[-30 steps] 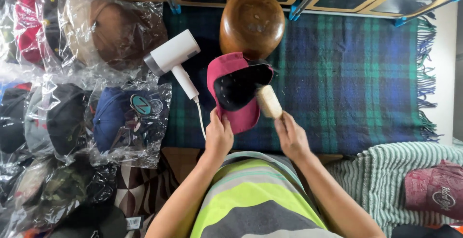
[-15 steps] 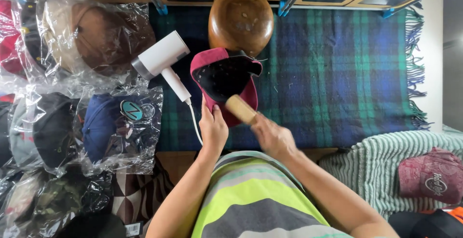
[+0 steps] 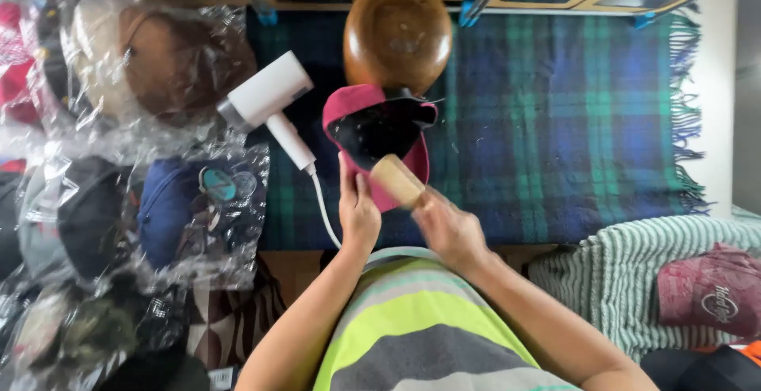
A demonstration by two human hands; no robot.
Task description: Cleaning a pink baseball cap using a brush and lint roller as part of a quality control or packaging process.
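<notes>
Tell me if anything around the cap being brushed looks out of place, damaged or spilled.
Nothing stands out. The left hand holds the maroon cap inside-up while the right hand lays a wooden brush on its brim. The white hair dryer lies on the plaid blanket, cord attached. No spill or visible tear.

Maroon cap [image 3: 372,133] with black lining. Tan wooden brush [image 3: 396,179]. White hair dryer [image 3: 268,98] with white cord. Glossy brown wooden block [image 3: 397,34]. Blue, green and black tartan blanket [image 3: 555,122], fringed. Grey, lime and pale green striped shirt [image 3: 420,328]. Mint ribbed towel [image 3: 602,280]. Navy bagged cap [image 3: 170,205] in clear plastic.
</notes>
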